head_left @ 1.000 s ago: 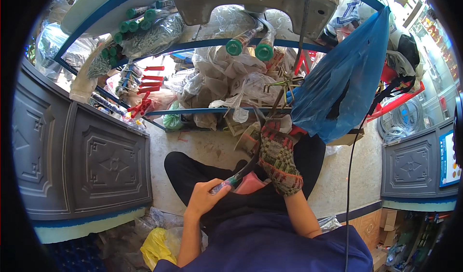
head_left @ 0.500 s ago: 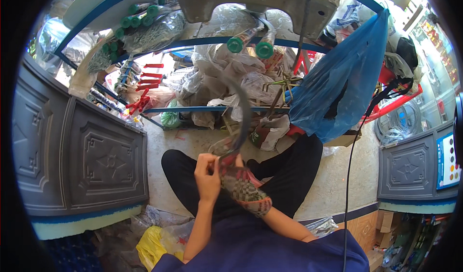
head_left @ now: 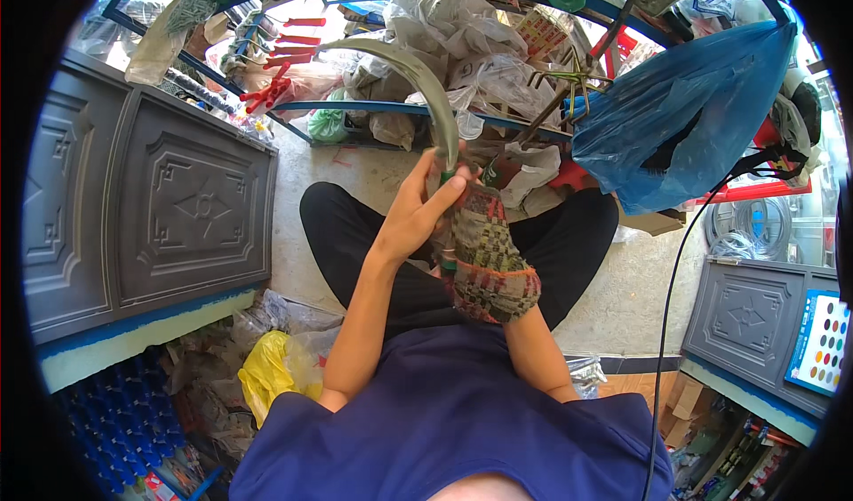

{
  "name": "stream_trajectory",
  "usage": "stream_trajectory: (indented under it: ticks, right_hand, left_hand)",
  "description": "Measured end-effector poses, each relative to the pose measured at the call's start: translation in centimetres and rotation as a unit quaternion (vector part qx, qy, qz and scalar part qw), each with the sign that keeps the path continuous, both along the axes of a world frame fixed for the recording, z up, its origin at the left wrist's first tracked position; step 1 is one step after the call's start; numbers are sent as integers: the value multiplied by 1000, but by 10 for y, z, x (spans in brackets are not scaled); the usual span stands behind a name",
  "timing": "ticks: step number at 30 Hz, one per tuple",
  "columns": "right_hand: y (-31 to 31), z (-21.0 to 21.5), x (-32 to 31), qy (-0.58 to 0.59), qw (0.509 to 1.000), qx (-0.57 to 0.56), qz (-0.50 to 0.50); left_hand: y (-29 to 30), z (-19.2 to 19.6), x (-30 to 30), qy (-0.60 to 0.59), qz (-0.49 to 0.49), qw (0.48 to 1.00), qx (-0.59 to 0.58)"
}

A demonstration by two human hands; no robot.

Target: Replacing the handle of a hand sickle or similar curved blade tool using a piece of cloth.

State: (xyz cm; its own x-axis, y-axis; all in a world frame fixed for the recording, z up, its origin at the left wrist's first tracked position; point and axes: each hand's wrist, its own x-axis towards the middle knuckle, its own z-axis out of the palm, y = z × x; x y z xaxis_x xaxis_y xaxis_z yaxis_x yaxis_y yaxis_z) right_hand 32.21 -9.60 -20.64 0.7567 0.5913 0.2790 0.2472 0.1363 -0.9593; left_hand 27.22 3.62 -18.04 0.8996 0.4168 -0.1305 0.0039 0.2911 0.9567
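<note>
A sickle (head_left: 425, 79) points up between my hands, its long curved blade sweeping over to the left. Parts of its green handle (head_left: 448, 266) show beside the glove. My bare left hand (head_left: 418, 208) is closed around the sickle where blade and handle meet, thumb pressed across it. Around the handle my right hand (head_left: 487, 243) is closed too, in a coarse knitted glove (head_left: 498, 274) of grey, green and red with an orange cuff. The glove and my left hand hide most of the handle.
Ahead stands a blue-framed shelf (head_left: 382, 107) with bagged goods and red-handled tools (head_left: 289, 52). A blue plastic bag (head_left: 684, 119) hangs at right, near a black cable (head_left: 668, 323). Grey cabinets (head_left: 200, 199) flank me. A yellow bag (head_left: 267, 377) lies at lower left.
The sickle has turned so its blade now shows broadside, curving left. My left hand has moved up and right onto the base of the blade. My view has tilted down.
</note>
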Motion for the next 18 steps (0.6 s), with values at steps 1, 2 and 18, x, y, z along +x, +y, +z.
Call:
stream_trajectory:
  ticks: [1,2,18]
  right_hand:
    - [-6,7,8,190,975,33,107]
    - [-8,15,14,370,903,64,208]
    - [19,29,9,-125,985,-99,63]
  left_hand:
    - [-5,3,4,-34,51,998,17]
    - [-11,5,7,-69,102,992,33]
    - [-22,5,-20,106,232,944,210]
